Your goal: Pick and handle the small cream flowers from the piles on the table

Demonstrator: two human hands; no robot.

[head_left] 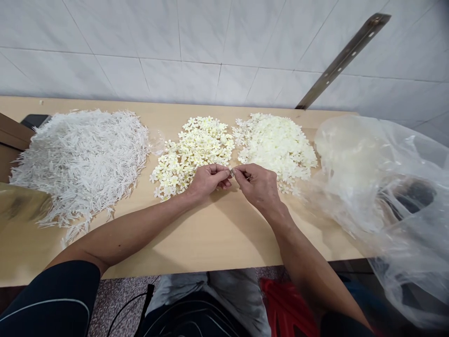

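My left hand (212, 180) and my right hand (255, 181) meet over the table, fingertips almost touching. Each is closed in a pinch of thumb and forefinger. A tiny pale piece shows between the fingertips, too small to name. Just behind and left of my left hand lies a pile of small cream artificial flowers (196, 147) with yellowish centres. Beyond my right hand spreads a heap of pale flower-shaped petal pieces (280, 142). Farther left is a large mound of thin white plastic sprigs (91, 157).
A clear plastic bag (354, 168) bulges over the table's right end. The wooden table (210, 243) meets a tiled wall (157, 42); a slotted metal bar (345, 61) leans there. Brown cardboard (14, 135) stands at far left. Something red (286, 304) is below the front edge.
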